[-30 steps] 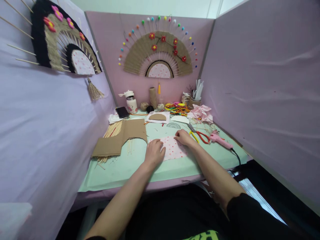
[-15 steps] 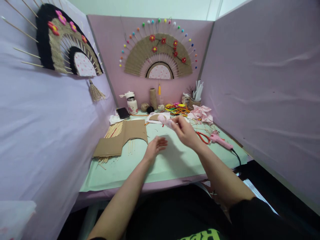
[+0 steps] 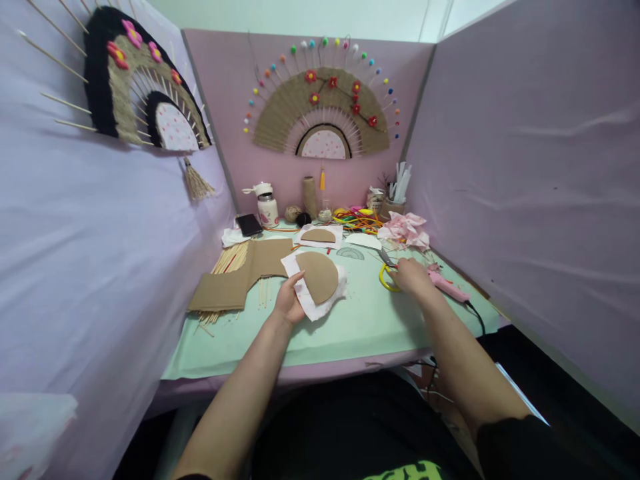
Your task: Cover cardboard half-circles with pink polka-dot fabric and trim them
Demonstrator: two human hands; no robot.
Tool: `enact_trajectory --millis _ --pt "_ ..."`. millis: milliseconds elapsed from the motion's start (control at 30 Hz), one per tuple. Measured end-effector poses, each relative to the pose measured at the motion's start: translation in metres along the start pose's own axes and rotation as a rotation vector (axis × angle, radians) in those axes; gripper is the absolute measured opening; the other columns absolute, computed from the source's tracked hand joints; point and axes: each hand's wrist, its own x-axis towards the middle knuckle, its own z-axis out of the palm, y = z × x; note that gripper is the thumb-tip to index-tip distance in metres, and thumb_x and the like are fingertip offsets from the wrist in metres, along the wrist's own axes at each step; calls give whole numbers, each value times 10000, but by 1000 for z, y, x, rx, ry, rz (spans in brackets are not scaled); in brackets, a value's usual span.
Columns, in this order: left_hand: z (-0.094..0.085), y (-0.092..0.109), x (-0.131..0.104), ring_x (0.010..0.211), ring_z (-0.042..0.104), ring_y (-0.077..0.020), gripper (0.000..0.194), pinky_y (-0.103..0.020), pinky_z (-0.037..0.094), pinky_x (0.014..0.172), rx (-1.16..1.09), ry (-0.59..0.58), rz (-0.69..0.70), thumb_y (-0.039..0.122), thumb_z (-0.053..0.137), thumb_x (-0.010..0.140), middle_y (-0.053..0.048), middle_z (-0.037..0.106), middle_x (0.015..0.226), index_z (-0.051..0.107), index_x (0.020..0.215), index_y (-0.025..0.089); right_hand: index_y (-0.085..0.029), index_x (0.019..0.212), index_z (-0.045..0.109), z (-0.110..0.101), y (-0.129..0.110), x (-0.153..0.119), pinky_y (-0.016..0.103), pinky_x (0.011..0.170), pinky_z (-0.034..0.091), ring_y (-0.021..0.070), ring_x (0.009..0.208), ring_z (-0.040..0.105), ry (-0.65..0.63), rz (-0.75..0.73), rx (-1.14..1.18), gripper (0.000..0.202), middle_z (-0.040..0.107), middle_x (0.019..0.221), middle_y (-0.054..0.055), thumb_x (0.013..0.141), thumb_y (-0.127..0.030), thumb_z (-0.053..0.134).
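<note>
On the lavender left wall hangs a large black-and-tan fan with pink and red flowers (image 3: pixel 100 80); below its right end is a straw-coloured tassel (image 3: pixel 197 181). Under it, on the pale green cloth-covered worktop (image 3: pixel 225 357), flat pieces of brown cardboard (image 3: pixel 220 293) lie over a bundle of thin wooden sticks (image 3: pixel 234 259). Behind these are a black phone (image 3: pixel 249 225) and, just beside it, a white bottle with its lid flipped open (image 3: pixel 268 210). Near the middle, the person's left hand (image 3: pixel 290 300) has its grip closed on the edge of a brown cardboard half-disc (image 3: pixel 320 277) and the white cloth with pink spots (image 3: pixel 313 311) behind it, thumb on the front, remaining fingers mostly hidden. The half-disc is tilted, and cloth shows beyond its edges. Farther back, a second brown half-disc (image 3: pixel 319 236) lies on another light sheet, with a clear protractor (image 3: pixel 351 253) and a white half-disc (image 3: pixel 363 241) to its right. Next come grey-bladed scissors with a yellow handle loop (image 3: pixel 389 279); the person's right hand (image 3: pixel 413 273) is at the handles, its fingers partly hidden, so how far its grip is closed cannot be told. Beyond lies crumpled pink material (image 3: pixel 405 230), and just right of the hand is a pink glue gun (image 3: pixel 453 288) with a black cord.
</note>
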Motion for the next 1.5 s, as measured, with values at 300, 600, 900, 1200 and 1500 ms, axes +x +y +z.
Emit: enact_trajectory --millis 300,600,900,1200,1500 --pt "-1 0 -5 1128 647 -319 455 -590 396 1066 -3 -28 34 184 536 834 -124 743 1077 564 1285 131 -92 995 666 13 11 21 334 710 490 328 976 675 -144 142 -51 339 703 1017 229 680 -202 727" --pt "1 5 -9 1200 600 -323 512 -566 372 1090 17 -84 88 286 485 855 -135 702 1185 525 1339 124 -141 936 632 -2 19 11 290 535 413 249 705 663 -152 130 177 301 700 751 129 707 -327 696" --pt "10 16 -12 1222 583 -306 523 -530 372 1094 41 -75 121 359 455 873 -127 700 1190 526 1339 133 -196 886 566 -8 26 -63 249 506 430 133 520 541 -261 99 860 216 614 637 2 774 -376 607" --pt "53 28 -4 1292 510 -300 574 -532 387 1075 -93 -132 348 595 333 928 -62 685 1222 595 1278 222 -184 774 584 13 -14 -124 233 472 353 78 495 405 -605 -6 1625 306 480 628 -41 596 -302 803" --pt "40 1 -26 1203 577 -288 489 -528 436 1019 -59 47 323 491 321 951 -68 704 1178 635 1219 229 -265 959 496 27 -18 -163 252 481 393 121 588 512 -321 -31 1535 440 593 897 -5 665 -347 813"
